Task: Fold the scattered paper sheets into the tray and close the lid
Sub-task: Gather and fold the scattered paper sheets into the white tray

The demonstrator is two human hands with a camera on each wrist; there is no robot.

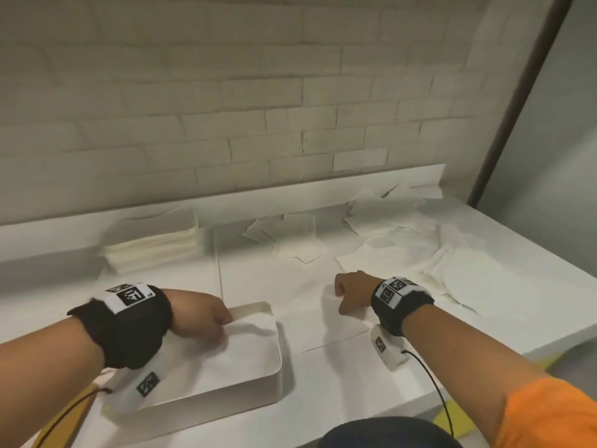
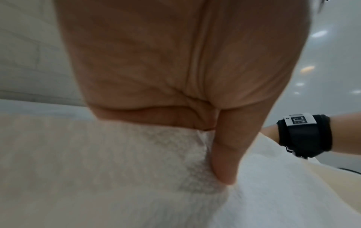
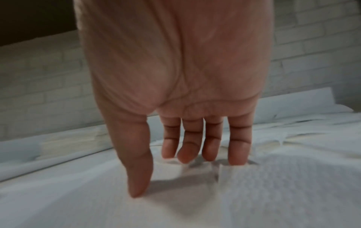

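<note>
In the near-left white rectangular plastic tray (image 1: 258, 381), a soft, textured white paper sheet (image 1: 226, 357) bulges above the rim; the left hand (image 1: 202, 316) pinches it, fingers curled. Right hand (image 1: 350, 294), fingers extended, presses another white sheet (image 1: 336, 321) on the table (image 1: 517, 318).

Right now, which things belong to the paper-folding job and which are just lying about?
Job: tray; sheet in tray under left hand; sheet under right hand; scattered sheets.
Lying about: stacked sheets; brick wall.
</note>
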